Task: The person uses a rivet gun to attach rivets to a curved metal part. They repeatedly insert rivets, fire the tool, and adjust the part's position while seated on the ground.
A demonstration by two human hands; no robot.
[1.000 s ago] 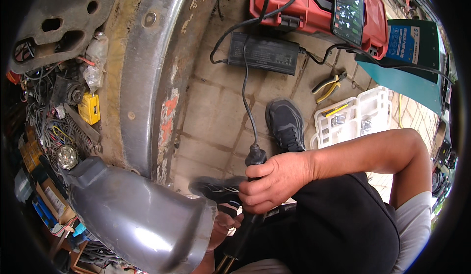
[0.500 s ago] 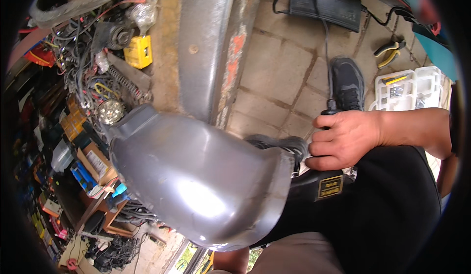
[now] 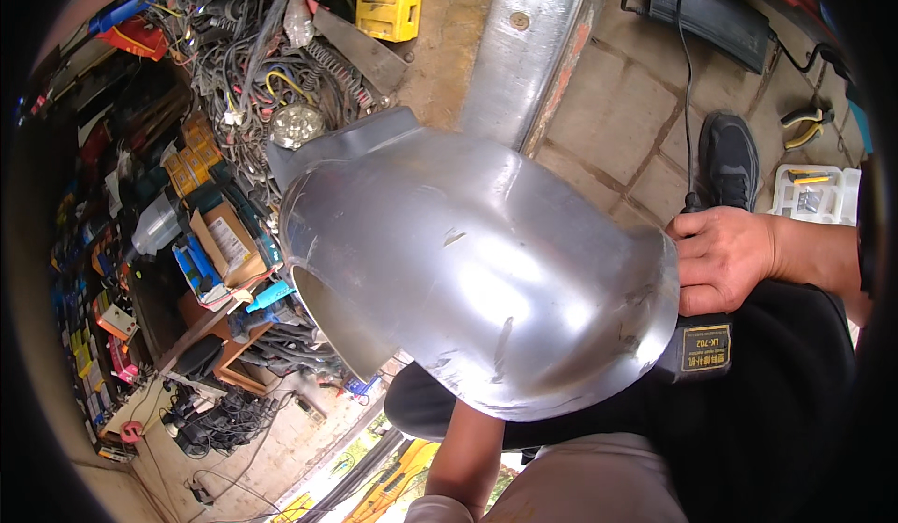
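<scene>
A large silver-grey curved shell panel (image 3: 449, 252), scuffed and with an open side facing lower left, lies tilted over my lap. My left forearm (image 3: 470, 448) goes up beneath its near edge; the hand itself is hidden behind the panel. At the panel's right edge, my right hand (image 3: 725, 256) is closed around a black corded handheld tool (image 3: 666, 366) with a gold-lettered label. Its cord (image 3: 690, 130) rises from beside my thumb, and the panel covers the tool's front end.
Beyond the panel stands a metal-topped ledge (image 3: 519, 65). Tangled wires (image 3: 248, 55) and a yellow plastic block (image 3: 389, 13) lie at upper left. Pliers (image 3: 806, 128), a clear parts case (image 3: 804, 200) and a black power box (image 3: 711, 18) are on the paved floor, near my shoe (image 3: 730, 163).
The panel has turned and shifted right, and its lower-left opening now shows. It now covers part of the tool and my right fingertips. The whole view has swung left.
</scene>
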